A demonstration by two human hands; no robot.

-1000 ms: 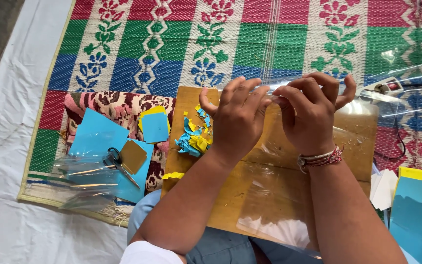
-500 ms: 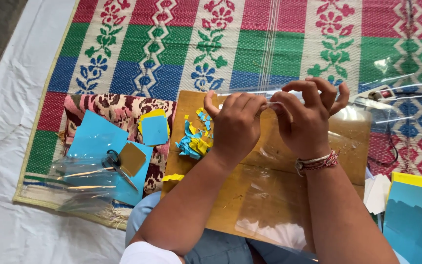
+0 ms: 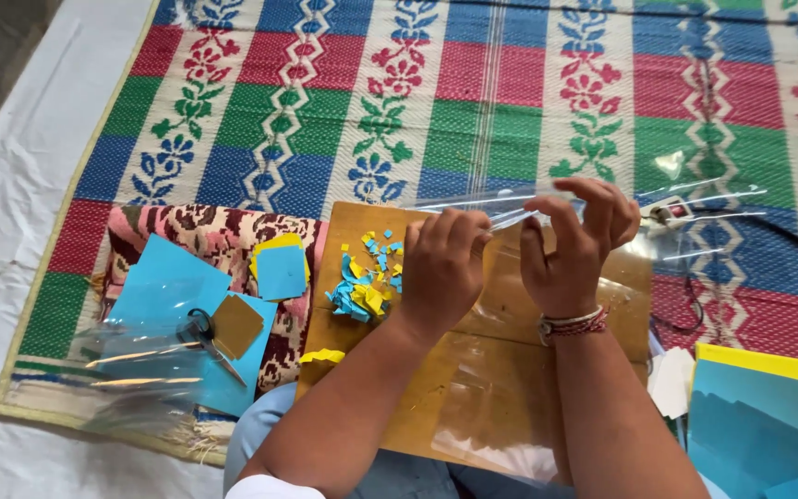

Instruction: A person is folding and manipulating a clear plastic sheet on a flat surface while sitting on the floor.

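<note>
Holding a clear plastic sheet (image 3: 510, 305) over a wooden board (image 3: 417, 407) on our lap, we are listing what lies about it.

Left hand (image 3: 442, 268): curled, fingers closed on the sheet's upper edge, knuckles up. It is sitting over the board's upper middle.

Right hand (image 3: 573, 248): partly open, fingertips pinching the same upper edge just beside the left; a beaded bracelet (image 3: 573, 323) is circling the wrist.

Clear plastic sheet: draping from both hands down across the board, its top edge stretching rightward past the board's right edge onto the mat.

Paper scraps (image 3: 367, 282), blue and yellow: heaping on the board just left of the left hand, near the board's left edge. One yellow scrap (image 3: 322, 356) is hanging at that edge.

Left of the board: patterned cloth (image 3: 214, 240), blue paper sheets (image 3: 168, 286), a small blue square on yellow (image 3: 281, 270), scissors (image 3: 205, 337) and a brown card piece (image 3: 236, 325) under more clear film, all crowding that side.

Right of the board: white paper pieces (image 3: 671, 381) and a stack of blue and yellow sheets (image 3: 759, 416) are filling the lower right corner.

Woven mat (image 3: 473, 102): we are seeing open room beyond the board's far edge. A white cloth (image 3: 11, 231) is bordering the mat's left edge.
</note>
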